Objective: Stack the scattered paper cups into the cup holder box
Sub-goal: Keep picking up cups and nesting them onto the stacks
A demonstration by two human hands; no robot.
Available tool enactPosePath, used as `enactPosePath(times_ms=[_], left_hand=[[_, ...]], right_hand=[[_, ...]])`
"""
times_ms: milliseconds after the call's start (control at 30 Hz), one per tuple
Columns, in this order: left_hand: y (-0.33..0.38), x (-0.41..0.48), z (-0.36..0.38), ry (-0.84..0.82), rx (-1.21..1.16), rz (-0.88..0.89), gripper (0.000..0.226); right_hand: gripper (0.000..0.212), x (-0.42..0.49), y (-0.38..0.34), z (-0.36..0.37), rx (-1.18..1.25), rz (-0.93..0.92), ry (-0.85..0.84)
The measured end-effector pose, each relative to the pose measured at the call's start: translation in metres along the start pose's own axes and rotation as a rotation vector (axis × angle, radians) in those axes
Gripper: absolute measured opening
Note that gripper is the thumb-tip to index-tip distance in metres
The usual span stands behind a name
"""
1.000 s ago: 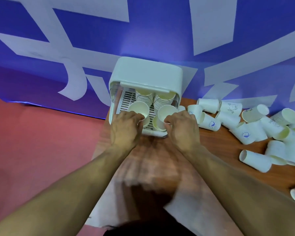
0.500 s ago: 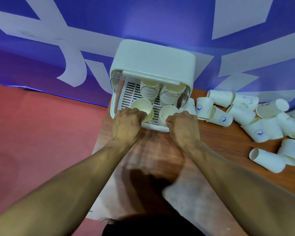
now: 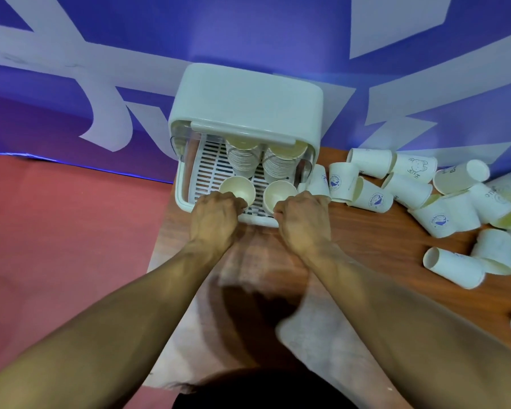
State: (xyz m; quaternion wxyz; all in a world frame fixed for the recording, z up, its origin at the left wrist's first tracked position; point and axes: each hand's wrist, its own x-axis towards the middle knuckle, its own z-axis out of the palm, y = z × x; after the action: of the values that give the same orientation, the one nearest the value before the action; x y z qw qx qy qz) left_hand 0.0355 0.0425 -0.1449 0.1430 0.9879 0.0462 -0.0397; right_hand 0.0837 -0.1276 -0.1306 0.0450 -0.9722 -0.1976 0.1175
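Observation:
The white cup holder box (image 3: 245, 95) stands at the table's far left corner with its front flap raised over a slatted tray (image 3: 208, 169). Two tall stacks of nested cups (image 3: 244, 160) (image 3: 281, 165) stand at the back of the tray. My left hand (image 3: 214, 215) grips a white paper cup (image 3: 238, 188) at the tray's front left. My right hand (image 3: 301, 219) grips a second cup (image 3: 278, 194) just right of it. Both cups stand mouth up inside the box.
Several loose white paper cups (image 3: 419, 196) lie scattered on the wooden table (image 3: 366, 246) to the right of the box, some printed with blue logos. A blue and white banner (image 3: 248, 31) hangs behind. Red floor (image 3: 56, 231) lies left of the table edge.
Both hands have lowered their cups onto the front of the tray. The camera has shifted, so the box sits nearer and more central.

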Motion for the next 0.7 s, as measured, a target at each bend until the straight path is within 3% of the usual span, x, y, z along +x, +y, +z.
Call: enactPosePath(times_ms=[333,567,700], left_hand=[[0.001,0.0,0.004,-0.049,-0.139,-0.031,0.023],[0.011,-0.013,0.005,0.186,-0.039,0.09,0.038],[0.05,-0.018,0.007,0.222,-0.022,0.164,0.041]], right_hand=[[0.019,-0.012,-0.005,-0.006,0.097,-0.076,0.214],[0.017,-0.065,0.038,-0.019,0.154,0.003,0.353],[0.016,-0.095,0.078,-0.023,0.171,0.108,0.395]])
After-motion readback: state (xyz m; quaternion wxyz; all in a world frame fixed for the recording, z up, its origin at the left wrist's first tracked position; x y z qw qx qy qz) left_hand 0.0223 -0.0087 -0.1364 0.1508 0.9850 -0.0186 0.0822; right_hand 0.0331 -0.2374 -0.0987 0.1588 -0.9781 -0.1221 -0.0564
